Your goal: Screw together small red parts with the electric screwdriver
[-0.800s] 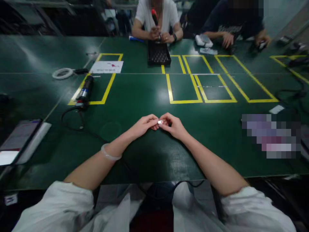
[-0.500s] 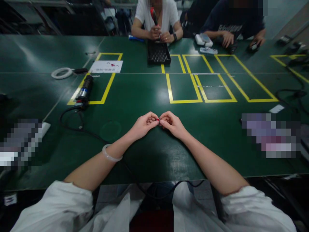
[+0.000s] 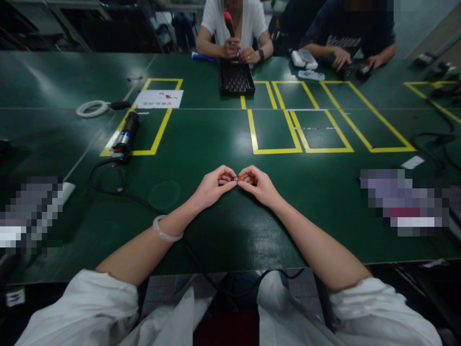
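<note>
My left hand (image 3: 217, 185) and my right hand (image 3: 257, 183) meet fingertip to fingertip above the green table (image 3: 223, 230). Between them they pinch a tiny part (image 3: 236, 179) with dark, silvery and orange-red bits showing. Its kind is too small to make out, and the fingertips hide most of it. Both hands are closed, thumbs against the forefingers. A pale bangle (image 3: 166, 229) circles my left wrist.
An electric screwdriver (image 3: 126, 134) with a black cable lies at left, beside a printed sheet (image 3: 159, 99) and a white coil (image 3: 92, 109). Yellow tape outlines mark the table. Across it, one person holds a red-handled tool (image 3: 229, 24) above a black tray (image 3: 237, 89); another handles dark items.
The small part has turned in my fingertips, so orange now shows on its right side. My hands stay in place. The co-worker at far right has moved a hand inward.
</note>
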A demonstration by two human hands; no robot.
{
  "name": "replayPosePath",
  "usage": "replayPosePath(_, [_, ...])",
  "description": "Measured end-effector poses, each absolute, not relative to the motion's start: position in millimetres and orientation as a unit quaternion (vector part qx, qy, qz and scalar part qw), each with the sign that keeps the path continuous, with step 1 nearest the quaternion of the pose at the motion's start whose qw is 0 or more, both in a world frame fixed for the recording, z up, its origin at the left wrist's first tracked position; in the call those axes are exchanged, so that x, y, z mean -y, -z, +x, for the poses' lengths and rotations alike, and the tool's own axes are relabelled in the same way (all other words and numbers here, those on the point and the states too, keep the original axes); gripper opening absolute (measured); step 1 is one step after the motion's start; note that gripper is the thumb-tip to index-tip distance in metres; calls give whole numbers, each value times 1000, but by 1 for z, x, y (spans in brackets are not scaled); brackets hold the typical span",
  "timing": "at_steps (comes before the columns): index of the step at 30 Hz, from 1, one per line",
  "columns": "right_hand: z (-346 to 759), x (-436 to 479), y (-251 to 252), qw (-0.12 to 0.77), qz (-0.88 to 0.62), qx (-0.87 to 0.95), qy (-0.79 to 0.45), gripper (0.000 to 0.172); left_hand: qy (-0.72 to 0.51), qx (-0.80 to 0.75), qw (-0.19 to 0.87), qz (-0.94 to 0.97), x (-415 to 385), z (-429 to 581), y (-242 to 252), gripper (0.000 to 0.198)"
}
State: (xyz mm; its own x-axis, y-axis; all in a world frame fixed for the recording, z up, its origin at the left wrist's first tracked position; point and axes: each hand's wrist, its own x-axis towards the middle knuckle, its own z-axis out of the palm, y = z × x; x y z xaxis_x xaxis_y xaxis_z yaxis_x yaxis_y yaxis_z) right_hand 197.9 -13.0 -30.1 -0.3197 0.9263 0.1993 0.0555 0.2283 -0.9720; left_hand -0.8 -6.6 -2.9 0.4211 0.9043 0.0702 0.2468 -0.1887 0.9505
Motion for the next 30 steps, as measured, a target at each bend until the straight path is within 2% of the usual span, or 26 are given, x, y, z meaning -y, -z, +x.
replayPosePath(6, [198,14,26,430,-380,688,-445,17,-348,-408,458,709,7,0,4,23])
replayPosePath(12, [197,15,23,426,-379,722,-391,9,-366,-392,380,753,9,1,5,19])
replayPosePath(18, [198,16,23,428,-379,729,-377,11,-351,-386,314,793,10,0,4,14])
replayPosePath(22, [199,15,25,420,-388,730,-375,16,-339,-396,335,785,9,-1,4,14])
replayPosePath(30, [200,14,24,411,-406,728,-371,12,-319,-411,366,771,9,-1,1,20])
